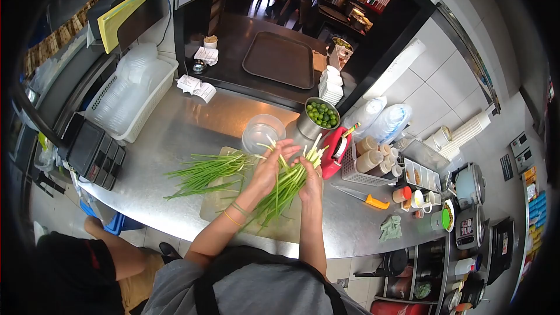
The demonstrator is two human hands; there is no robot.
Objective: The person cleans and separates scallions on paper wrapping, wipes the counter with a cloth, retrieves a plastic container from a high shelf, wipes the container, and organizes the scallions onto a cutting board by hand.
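Observation:
Over a cutting board [211, 205] on the steel counter, my right hand [313, 179] is wrapped round a bunch of green onions [282, 193], white ends pointing up and away. My left hand [272, 166] is closed at the bunch's left side, with a few pale stalks between its fingers. A second pile of green onions [213, 170] lies to the left, partly on the board. Just beyond my left hand is a clear round container [263, 133]. A metal pot of green limes [322, 114] stands beyond my right hand.
A knife with an orange handle [377, 202] lies to the right, near a basket of bottles [360, 170] and a green cloth [391, 228]. At left stands a white basket of plastic containers [140, 102]. Another person [76, 268] is at lower left.

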